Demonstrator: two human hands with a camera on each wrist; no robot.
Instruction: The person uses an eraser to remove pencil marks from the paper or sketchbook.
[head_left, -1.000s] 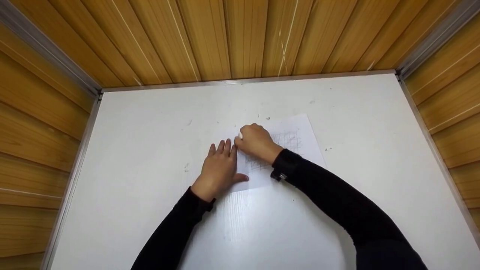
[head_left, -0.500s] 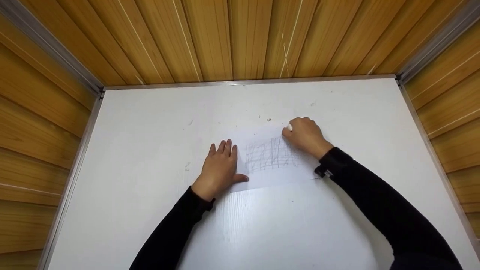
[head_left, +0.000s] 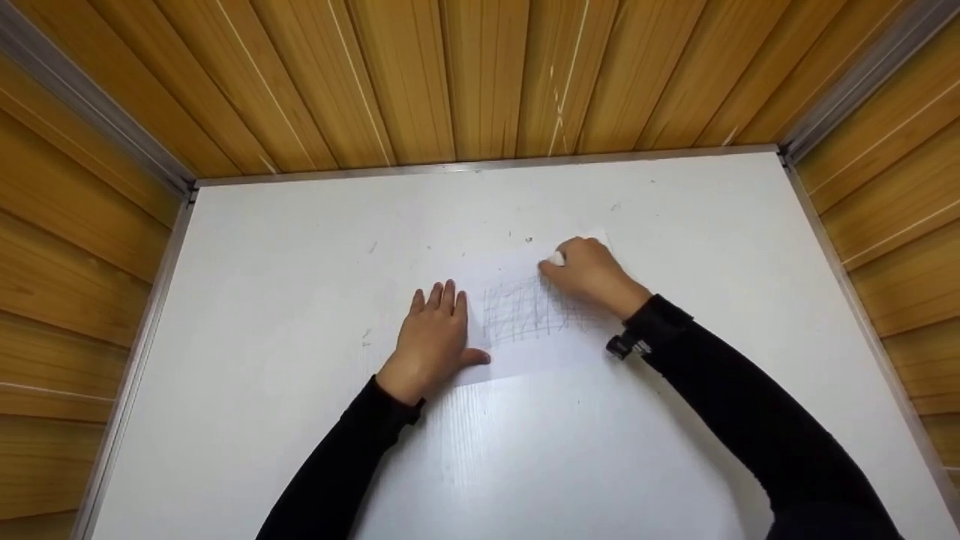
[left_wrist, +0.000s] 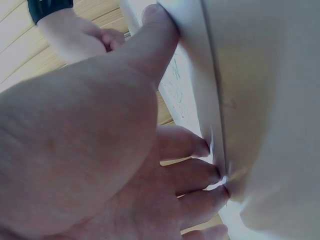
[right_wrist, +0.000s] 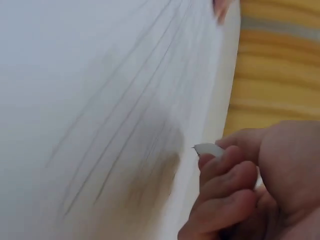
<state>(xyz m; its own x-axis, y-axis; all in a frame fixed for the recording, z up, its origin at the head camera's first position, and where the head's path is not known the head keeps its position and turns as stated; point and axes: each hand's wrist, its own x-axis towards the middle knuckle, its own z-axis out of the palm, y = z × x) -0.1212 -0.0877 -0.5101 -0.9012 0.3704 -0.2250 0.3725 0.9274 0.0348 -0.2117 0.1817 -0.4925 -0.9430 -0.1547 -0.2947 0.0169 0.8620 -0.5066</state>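
Observation:
A white sheet of paper (head_left: 517, 365) lies on the table, with a grid of thin grey lines (head_left: 514, 313) across its middle. My left hand (head_left: 429, 341) rests flat over the sheet's left edge, fingers straight and thumb out to the side. Over the upper right part of the paper, my right hand (head_left: 589, 274) grips what looks like a small white eraser (head_left: 556, 259). In the right wrist view, one end of the eraser (right_wrist: 209, 149) pokes out past the curled fingers, with a tiny dark point at its tip. The rest is hidden in the hand.
The white tabletop (head_left: 285, 247) carries several small dark smudges around the paper. Wood-patterned walls (head_left: 487, 82) stand behind it and on both sides, with metal edging along the borders.
My right hand with the eraser swung right across the paper from beside my left hand, then came slightly back left. The left hand has stayed in place on the sheet.

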